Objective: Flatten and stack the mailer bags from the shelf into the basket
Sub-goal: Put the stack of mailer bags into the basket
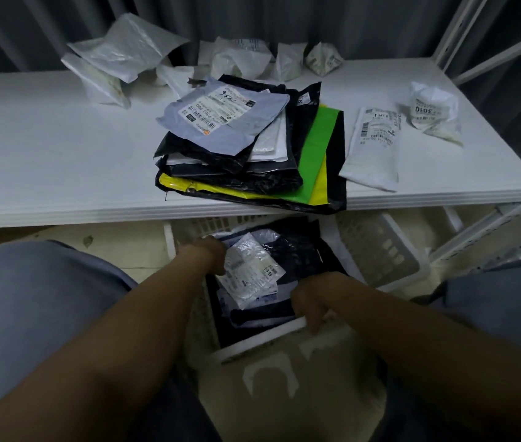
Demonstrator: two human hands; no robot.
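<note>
Basket [252, 344] steadied for stacking
Right hand [313, 298] clamps its near rim, likely bracing; left hand [209, 252] beside clear mailer [249, 269], grip untellable.

White shelf [61, 148] bears black, green, yellow and grey mailer bags [246, 148].

Shelf: flat white shelf board [45, 148], smooth, matt.
Stack: black, green and yellow mailer bags [252, 148], creased plastic film, faintly glossy.
Basket: white perforated basket [252, 342], matt plastic.
Top bag: clear crinkled bag [249, 269], shiny plastic.
</note>
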